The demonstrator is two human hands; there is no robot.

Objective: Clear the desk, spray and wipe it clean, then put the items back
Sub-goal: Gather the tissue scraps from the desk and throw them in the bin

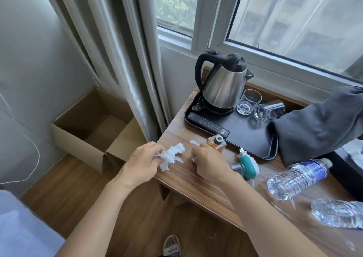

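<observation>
Single head cam, wide-angle, worn up high, looking fwd and down at counter (196, 180) corner from close range. Faces window (284, 17) and curtain (110, 46); floor (82, 196) at bottom-left. No 2nd view to overlap.

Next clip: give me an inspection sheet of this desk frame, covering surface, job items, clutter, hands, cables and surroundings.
Surface: wooden desk, crowded, not yet cleared.
Job's things: steel kettle and black remote on black tray; two clear glasses, one tipped; small amber bottle; teal plug-in device.
Clutter: two plastic water bottles lying down; dark grey cloth; crumpled white tissue.
Grippers: left hand holds the tissue; right hand pinches a smaller white scrap.
Cables: nothing seen.
Surroundings: open cardboard box on floor, grey curtain, window.
</observation>
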